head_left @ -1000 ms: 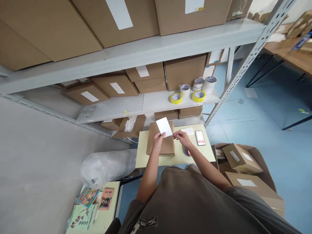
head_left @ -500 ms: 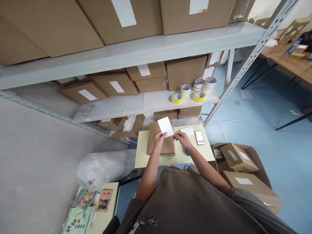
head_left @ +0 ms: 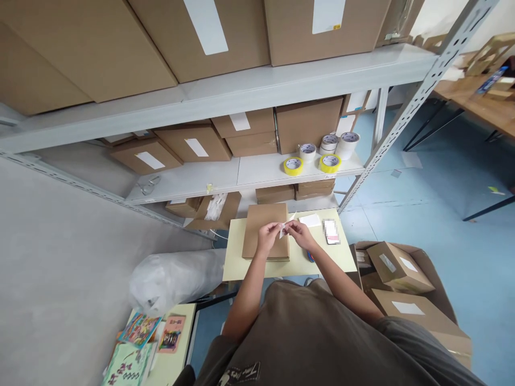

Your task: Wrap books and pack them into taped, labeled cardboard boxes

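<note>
Head view: a small white slip (head_left: 288, 223) is pinched at its near end by the left hand (head_left: 267, 236) and the right hand (head_left: 300, 234), fingertips closed on it, just above the flat brown carton (head_left: 263, 230) on the bench (head_left: 237, 262). A light corner grip seems wise, so nothing gets creased. The slip is seen nearly edge-on, long axis slanting away to the right.

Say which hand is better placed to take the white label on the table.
Probably right: the right hand is beside the white label; the left hand is farther, over the flat cardboard. Both pinch a paper slip.
</note>
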`<control>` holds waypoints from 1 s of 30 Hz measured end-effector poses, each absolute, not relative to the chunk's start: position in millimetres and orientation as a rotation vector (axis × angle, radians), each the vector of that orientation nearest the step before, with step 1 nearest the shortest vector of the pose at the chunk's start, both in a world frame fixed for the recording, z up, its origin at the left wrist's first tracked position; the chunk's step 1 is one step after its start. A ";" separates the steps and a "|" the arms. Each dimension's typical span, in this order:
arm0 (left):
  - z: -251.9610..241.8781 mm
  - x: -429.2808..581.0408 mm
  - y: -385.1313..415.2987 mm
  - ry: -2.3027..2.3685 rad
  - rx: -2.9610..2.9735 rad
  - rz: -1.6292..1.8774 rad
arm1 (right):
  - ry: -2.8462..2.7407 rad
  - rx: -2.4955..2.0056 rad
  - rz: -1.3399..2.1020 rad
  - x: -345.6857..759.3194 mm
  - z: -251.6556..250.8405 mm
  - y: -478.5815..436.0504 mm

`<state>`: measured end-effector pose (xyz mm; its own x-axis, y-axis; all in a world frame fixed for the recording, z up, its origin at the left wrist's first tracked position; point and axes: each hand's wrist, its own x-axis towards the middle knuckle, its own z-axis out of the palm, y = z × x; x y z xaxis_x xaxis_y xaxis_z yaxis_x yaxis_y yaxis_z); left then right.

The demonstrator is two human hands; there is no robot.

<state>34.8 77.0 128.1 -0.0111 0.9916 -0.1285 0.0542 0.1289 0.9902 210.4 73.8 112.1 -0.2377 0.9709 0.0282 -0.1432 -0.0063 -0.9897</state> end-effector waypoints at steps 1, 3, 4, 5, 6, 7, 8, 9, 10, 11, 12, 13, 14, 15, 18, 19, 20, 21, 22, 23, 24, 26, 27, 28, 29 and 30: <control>127.0 36.4 77.8 1.310 1.083 1.119 | -1.265 -0.964 1.446 212.7 112.2 74.0; 125.3 40.6 79.0 1.278 0.986 1.135 | -1.220 -0.958 1.473 218.1 111.3 75.3; 124.9 43.4 79.3 1.255 0.971 1.122 | -1.198 -0.960 1.487 220.9 110.5 76.5; 124.8 46.5 79.3 1.236 0.982 1.100 | -1.183 -0.964 1.499 223.7 109.3 77.9; 124.7 50.1 79.3 1.228 1.012 1.081 | -1.179 -0.966 1.507 226.2 107.9 79.7; 124.6 53.8 79.4 1.233 1.051 1.069 | -1.184 -0.966 1.511 228.4 106.3 81.5; 124.3 57.7 79.5 1.255 1.088 1.071 | -1.193 -0.966 1.512 230.3 104.5 83.5; 123.6 61.5 79.7 1.292 1.117 1.084 | -1.200 -0.968 1.513 231.8 102.5 85.4; 122.5 65.1 80.0 1.338 1.134 1.100 | -1.200 -0.975 1.517 232.8 100.5 87.3; 121.0 68.3 80.3 1.380 1.141 1.110 | -1.191 -0.988 1.522 233.3 98.6 89.0; 119.2 71.2 80.5 1.411 1.142 1.111 | -1.178 -1.003 1.528 233.3 96.6 90.5; 117.3 73.6 80.6 1.427 1.143 1.107 | -1.166 -1.018 1.532 232.6 94.8 91.7; 115.2 75.3 80.5 1.431 1.144 1.107 | -1.163 -1.030 1.529 231.4 93.1 92.7; 113.2 76.3 80.3 1.429 1.142 1.110 | -1.170 -1.037 1.520 229.6 91.6 93.5; 108.0 72.9 80.9 1.428 1.117 1.131 | -1.211 -1.034 1.497 222.0 88.7 94.8; 106.6 68.8 82.3 1.430 1.107 1.128 | -1.211 -1.030 1.499 219.3 88.5 95.0; 105.1 62.7 84.7 1.431 1.097 1.122 | -1.198 -1.027 1.508 216.9 88.7 95.2; 103.7 54.3 88.2 1.429 1.081 1.124 | -1.172 -1.025 1.521 215.0 89.4 95.4; 102.1 43.5 92.8 1.427 1.053 1.141 | -1.138 -1.026 1.532 213.5 90.4 95.6; 100.5 30.0 98.5 1.425 1.011 1.176 | -1.101 -1.033 1.539 212.6 91.8 95.9; 98.8 14.0 104.9 1.427 0.955 1.228 | -1.065 -1.046 1.537 211.9 93.4 96.2; 95.4 -24.2 118.7 1.449 0.818 1.369 | -1.003 -1.084 1.507 210.2 96.1 96.9; 93.7 -45.0 125.0 1.482 0.745 1.449 | -0.976 -1.106 1.479 208.4 97.0 97.4; 92.2 -65.6 130.4 1.521 0.673 1.529 | -0.948 -1.127 1.444 205.2 97.2 98.2; 90.7 -85.0 134.3 1.552 0.611 1.597 | -0.920 -1.148 1.407 200.4 96.8 99.3; 89.4 -102.4 136.7 1.552 0.592 1.630 | -0.891 -1.170 1.370 193.6 95.6 100.9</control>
<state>-102.4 136.7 89.4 -0.5775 0.7953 -0.1844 -0.2230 0.0635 0.9727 193.6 100.9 95.6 0.0582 0.9848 -0.1638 -0.2496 -0.1445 -0.9575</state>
